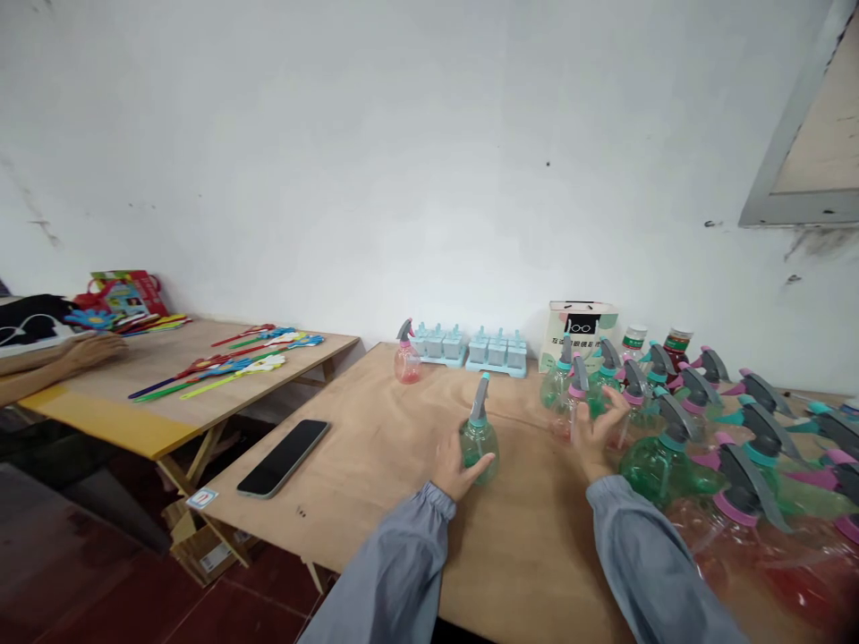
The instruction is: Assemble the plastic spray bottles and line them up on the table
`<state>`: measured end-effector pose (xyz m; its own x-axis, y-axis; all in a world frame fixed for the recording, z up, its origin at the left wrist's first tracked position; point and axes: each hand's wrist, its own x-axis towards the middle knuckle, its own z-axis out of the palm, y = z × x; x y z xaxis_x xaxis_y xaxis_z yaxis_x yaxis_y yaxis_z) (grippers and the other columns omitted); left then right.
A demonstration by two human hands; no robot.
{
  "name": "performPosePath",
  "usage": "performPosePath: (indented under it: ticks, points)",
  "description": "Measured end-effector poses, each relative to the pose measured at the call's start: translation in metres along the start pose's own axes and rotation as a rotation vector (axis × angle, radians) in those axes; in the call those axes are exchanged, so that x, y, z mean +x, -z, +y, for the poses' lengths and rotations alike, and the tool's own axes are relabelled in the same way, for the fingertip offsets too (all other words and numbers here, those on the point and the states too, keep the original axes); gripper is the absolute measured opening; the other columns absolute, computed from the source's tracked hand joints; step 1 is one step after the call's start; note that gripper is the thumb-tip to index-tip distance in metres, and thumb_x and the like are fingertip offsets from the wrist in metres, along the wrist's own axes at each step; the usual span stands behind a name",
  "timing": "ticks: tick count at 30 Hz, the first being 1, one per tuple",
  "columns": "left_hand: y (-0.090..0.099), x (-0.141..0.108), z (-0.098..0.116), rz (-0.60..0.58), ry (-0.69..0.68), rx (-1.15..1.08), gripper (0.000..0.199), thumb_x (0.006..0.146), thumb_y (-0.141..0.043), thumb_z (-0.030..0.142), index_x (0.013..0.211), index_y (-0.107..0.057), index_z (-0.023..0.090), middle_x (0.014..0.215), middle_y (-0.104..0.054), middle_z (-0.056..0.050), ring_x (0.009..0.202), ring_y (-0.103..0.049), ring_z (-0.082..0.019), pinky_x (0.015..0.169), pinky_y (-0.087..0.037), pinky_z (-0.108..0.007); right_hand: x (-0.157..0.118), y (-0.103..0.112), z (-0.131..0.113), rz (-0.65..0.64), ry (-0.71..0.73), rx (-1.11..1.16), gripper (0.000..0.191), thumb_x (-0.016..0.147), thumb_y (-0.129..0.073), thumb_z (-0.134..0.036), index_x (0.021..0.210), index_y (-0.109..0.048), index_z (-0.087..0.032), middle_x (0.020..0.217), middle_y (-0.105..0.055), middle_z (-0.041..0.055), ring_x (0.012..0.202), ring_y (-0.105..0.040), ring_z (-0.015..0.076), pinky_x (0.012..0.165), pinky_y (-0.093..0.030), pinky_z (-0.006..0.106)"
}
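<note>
My left hand [454,465] is wrapped round a green spray bottle [480,440] with a grey and turquoise trigger head. The bottle stands upright at the middle of the wooden table [382,456]. My right hand [597,427] is raised with its fingers apart, at the left edge of a crowd of spray bottles. Nearest to it are a pink spray bottle [565,419] and a green spray bottle [661,470]. Whether its fingers touch one of them, I cannot tell. A single pink spray bottle [406,364] stands apart near the back edge.
Along the wall sit two pale blue popsicle moulds [497,353] and a printed paper bag [557,324]. A phone [285,458] lies at the left. On the neighbouring table [154,385] are colourful flower-topped sticks [234,365]; another person's arm [67,362] rests there.
</note>
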<state>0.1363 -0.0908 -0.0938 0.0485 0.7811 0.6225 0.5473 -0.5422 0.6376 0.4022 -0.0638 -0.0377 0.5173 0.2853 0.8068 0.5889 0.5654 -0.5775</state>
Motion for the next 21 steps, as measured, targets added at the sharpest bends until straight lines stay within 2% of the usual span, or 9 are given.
performPosePath:
  ticks: [2, 4, 7, 9, 12, 14, 16, 19, 21]
  points:
    - [-0.001, 0.000, 0.001, -0.015, -0.004, 0.012, 0.076, 0.074, -0.076, 0.052, 0.135, -0.045, 0.018, 0.128, -0.061, -0.017, 0.120, -0.061, -0.036, 0.101, -0.048, -0.055, -0.022, -0.001, -0.021, -0.124, 0.050, 0.057, 0.050, 0.084, -0.052, -0.054, 0.121, -0.051, -0.021, 0.124, -0.053, 0.0142, 0.122, -0.051, 0.0316, 0.106, -0.039, 0.050]
    - [-0.003, -0.002, 0.006, -0.039, -0.009, 0.037, 0.080, 0.071, -0.078, 0.054, 0.135, -0.046, 0.019, 0.127, -0.061, -0.017, 0.119, -0.060, -0.036, 0.099, -0.049, -0.055, -0.047, -0.006, -0.042, -0.379, 0.025, 0.153, 0.052, 0.083, -0.057, -0.052, 0.124, -0.050, -0.021, 0.125, -0.055, 0.0133, 0.122, -0.053, 0.0302, 0.107, -0.040, 0.052]
    - [-0.008, -0.013, 0.017, -0.098, -0.040, 0.090, 0.080, 0.073, -0.075, 0.056, 0.137, -0.046, 0.018, 0.127, -0.060, -0.018, 0.120, -0.059, -0.036, 0.097, -0.049, -0.054, -0.077, -0.017, -0.067, -0.656, -0.102, 0.215, 0.076, 0.075, -0.068, -0.052, 0.138, -0.041, -0.020, 0.140, -0.050, 0.0159, 0.133, -0.048, 0.0312, 0.112, -0.038, 0.053]
    - [-0.010, -0.022, 0.022, -0.158, -0.092, 0.113, 0.081, 0.073, -0.074, 0.059, 0.138, -0.046, 0.019, 0.130, -0.058, -0.019, 0.121, -0.057, -0.037, 0.097, -0.048, -0.055, -0.085, -0.021, -0.077, -0.693, -0.189, 0.233, 0.084, 0.073, -0.070, -0.052, 0.143, -0.036, -0.020, 0.144, -0.049, 0.0174, 0.134, -0.048, 0.0310, 0.111, -0.039, 0.052]
    - [-0.005, -0.018, 0.018, -0.239, -0.184, 0.083, 0.085, 0.070, -0.075, 0.064, 0.138, -0.048, 0.021, 0.131, -0.059, -0.017, 0.120, -0.058, -0.036, 0.099, -0.047, -0.055, -0.080, -0.020, -0.082, -0.639, -0.248, 0.224, 0.073, 0.076, -0.067, -0.047, 0.140, -0.043, -0.021, 0.137, -0.055, 0.0151, 0.128, -0.053, 0.0286, 0.110, -0.040, 0.051]
    - [0.009, 0.005, 0.004, -0.198, -0.203, 0.033, 0.073, 0.075, -0.071, 0.062, 0.134, -0.050, 0.023, 0.126, -0.062, -0.014, 0.116, -0.060, -0.033, 0.100, -0.047, -0.051, -0.071, -0.017, -0.082, -0.629, -0.242, 0.214, 0.061, 0.075, -0.065, -0.043, 0.131, -0.054, -0.023, 0.125, -0.062, 0.0105, 0.120, -0.057, 0.0273, 0.108, -0.041, 0.050]
    - [0.030, 0.048, -0.014, -0.008, -0.120, 0.030, 0.050, 0.086, -0.061, 0.052, 0.125, -0.054, 0.021, 0.119, -0.064, -0.012, 0.115, -0.060, -0.028, 0.102, -0.046, -0.047, -0.064, -0.015, -0.081, -0.654, -0.242, 0.220, 0.048, 0.072, -0.065, -0.040, 0.118, -0.064, -0.026, 0.104, -0.067, 0.0055, 0.106, -0.062, 0.0258, 0.102, -0.047, 0.048]
    - [0.067, 0.128, -0.041, 0.304, 0.301, 0.245, 0.037, 0.090, -0.055, 0.036, 0.121, -0.052, 0.018, 0.121, -0.061, -0.013, 0.117, -0.058, -0.026, 0.101, -0.046, -0.040, -0.057, -0.013, -0.082, -0.694, -0.314, 0.239, 0.035, 0.068, -0.065, -0.037, 0.100, -0.073, -0.028, 0.073, -0.064, -0.0010, 0.077, -0.064, 0.0210, 0.083, -0.055, 0.040]
    - [0.086, 0.173, -0.055, 0.326, 0.406, 0.309, 0.043, 0.086, -0.058, 0.031, 0.124, -0.049, 0.013, 0.122, -0.059, -0.019, 0.124, -0.052, -0.032, 0.101, -0.043, -0.045, -0.054, -0.013, -0.084, -0.729, -0.383, 0.257, 0.033, 0.065, -0.064, -0.033, 0.096, -0.075, -0.029, 0.062, -0.060, -0.0038, 0.060, -0.058, 0.0169, 0.067, -0.056, 0.033]
